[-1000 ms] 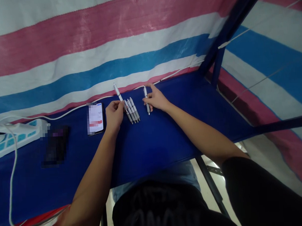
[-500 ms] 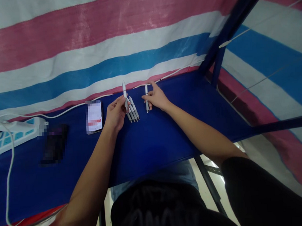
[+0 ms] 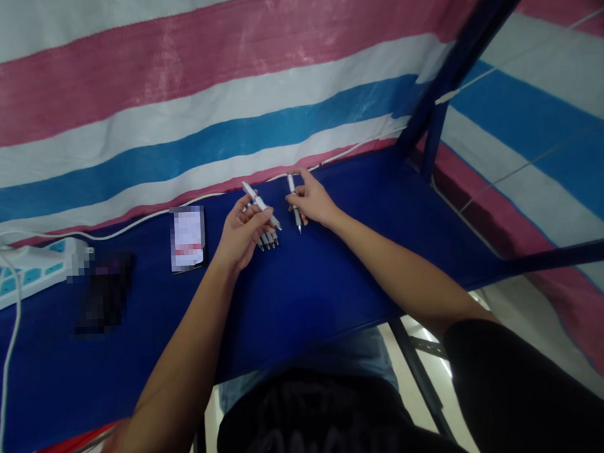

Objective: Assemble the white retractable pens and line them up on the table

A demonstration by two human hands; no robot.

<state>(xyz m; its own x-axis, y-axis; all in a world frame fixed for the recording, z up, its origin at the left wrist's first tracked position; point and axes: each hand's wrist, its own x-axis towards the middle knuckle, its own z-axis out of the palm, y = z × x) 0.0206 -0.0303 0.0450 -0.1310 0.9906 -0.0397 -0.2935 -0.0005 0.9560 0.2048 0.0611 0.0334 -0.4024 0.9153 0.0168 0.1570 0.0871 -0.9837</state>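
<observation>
My left hand (image 3: 243,234) is closed on a white and grey pen (image 3: 254,196), held slanting with its tip down to the right. Beneath and behind that hand, several matching pens (image 3: 268,240) lie side by side on the blue table (image 3: 305,290); their upper parts are mostly hidden by my fingers. To the right, my right hand (image 3: 315,198) grips another white and grey pen (image 3: 291,185) between thumb and fingers. Its tip points down toward the table, and my index finger reaches up by its top end.
Left of my left hand lies a phone (image 3: 188,237) with a lit screen. Farther left are a dark blurred object (image 3: 105,292) and a white power strip (image 3: 38,271) with cables. A striped tarp (image 3: 188,141) hangs behind; a blue frame post (image 3: 430,131) stands right.
The pen in my left hand has turned from nearly upright to slanting, its tip now to the right. My right hand's pen has tilted slightly, still in the grip.
</observation>
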